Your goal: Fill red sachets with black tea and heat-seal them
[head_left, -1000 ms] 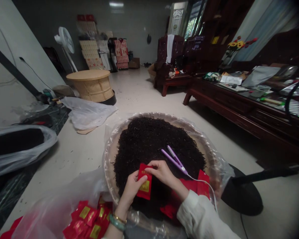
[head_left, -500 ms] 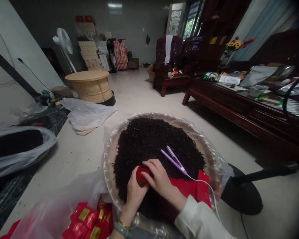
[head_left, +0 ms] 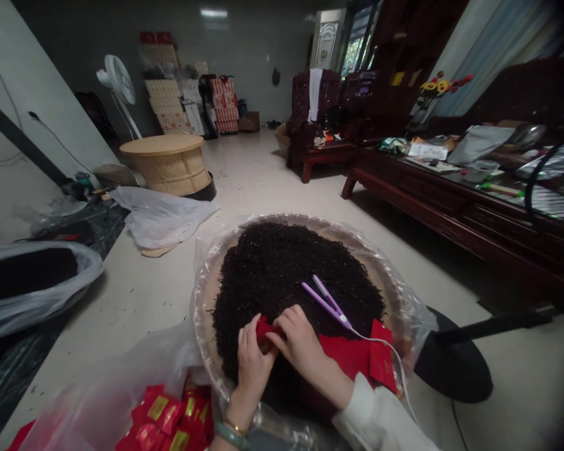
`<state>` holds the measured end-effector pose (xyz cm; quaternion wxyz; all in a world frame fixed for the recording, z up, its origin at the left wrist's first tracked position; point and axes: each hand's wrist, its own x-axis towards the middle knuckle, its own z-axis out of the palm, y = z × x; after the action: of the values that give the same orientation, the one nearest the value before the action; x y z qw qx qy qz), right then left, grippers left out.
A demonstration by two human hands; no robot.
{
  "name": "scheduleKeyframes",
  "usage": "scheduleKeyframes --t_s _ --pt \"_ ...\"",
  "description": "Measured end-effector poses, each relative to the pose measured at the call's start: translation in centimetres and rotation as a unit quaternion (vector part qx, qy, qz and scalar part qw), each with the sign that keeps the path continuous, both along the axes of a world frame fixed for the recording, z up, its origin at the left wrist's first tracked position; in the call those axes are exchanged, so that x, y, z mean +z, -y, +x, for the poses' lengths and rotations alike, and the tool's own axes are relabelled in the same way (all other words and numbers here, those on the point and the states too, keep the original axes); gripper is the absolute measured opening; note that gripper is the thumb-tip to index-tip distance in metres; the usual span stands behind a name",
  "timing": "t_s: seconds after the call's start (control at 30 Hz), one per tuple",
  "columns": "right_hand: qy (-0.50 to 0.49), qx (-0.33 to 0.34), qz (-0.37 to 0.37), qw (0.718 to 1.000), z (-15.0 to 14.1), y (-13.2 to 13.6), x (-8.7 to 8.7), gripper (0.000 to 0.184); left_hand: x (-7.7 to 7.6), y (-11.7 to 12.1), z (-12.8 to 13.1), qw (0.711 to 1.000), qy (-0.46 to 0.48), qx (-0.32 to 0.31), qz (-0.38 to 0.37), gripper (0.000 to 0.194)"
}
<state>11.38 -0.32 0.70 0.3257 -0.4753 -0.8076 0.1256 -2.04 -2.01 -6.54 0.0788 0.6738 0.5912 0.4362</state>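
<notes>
Both my left hand (head_left: 254,354) and my right hand (head_left: 301,338) are closed on a small red packet (head_left: 264,330), held over the near part of a heap of dark, dry tea leaves (head_left: 282,263). My fingers cover much of the packet. The leaves lie in a wide round tray (head_left: 205,307) lined with clear plastic. Beyond my right hand a purple hair straightener (head_left: 328,305) rests on the leaves with its arms apart, its white cord running to the right. Flat red packets (head_left: 348,357) lie beside my right wrist.
At the lower left, a clear plastic bag (head_left: 98,376) holds several filled red packets (head_left: 157,413). Another bag of dark leaves (head_left: 32,275) stands at the far left. A black round stand base (head_left: 455,369) is right of the tray. A dark wooden table (head_left: 451,200) extends along the right.
My fingers have shifted around the red packet. Its upper part now looks more pinched between my hands. The hair straightener stays on the leaves, and the view has moved slightly.
</notes>
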Motion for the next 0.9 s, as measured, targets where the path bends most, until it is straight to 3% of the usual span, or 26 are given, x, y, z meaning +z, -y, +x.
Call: scheduleKeyframes --t_s 0.2,0.3,0.47,0.67,0.77,0.9 --pt "0.018 0.1 0.106 0.989 -0.3 0.5 -0.8 0.024 0.4 -0.1 -0.3 0.999 -0.04 -0.016 0.016 0.052" --pt "0.036 0.106 0.113 0.987 -0.3 0.6 -1.1 0.025 0.5 -0.1 -0.4 0.999 -0.039 -0.016 0.02 0.054" --pt "0.036 0.072 0.007 0.997 -0.2 0.8 -0.9 0.016 0.1 0.5 -0.7 0.997 -0.026 0.006 0.066 0.053" --pt "0.013 0.077 -0.1 0.992 -0.1 1.5 0.3 0.013 -0.2 1.0 -1.5 0.996 -0.052 -0.021 0.071 0.037" --pt "-0.05 0.096 -0.131 0.985 0.5 1.5 0.7 0.016 -0.2 0.9 -1.8 0.995 -0.049 -0.041 0.071 0.036" --pt "-0.152 0.04 -0.128 0.979 2.4 -0.5 0.2 0.022 0.2 0.8 -2.1 0.998 -0.017 -0.039 0.051 0.036"
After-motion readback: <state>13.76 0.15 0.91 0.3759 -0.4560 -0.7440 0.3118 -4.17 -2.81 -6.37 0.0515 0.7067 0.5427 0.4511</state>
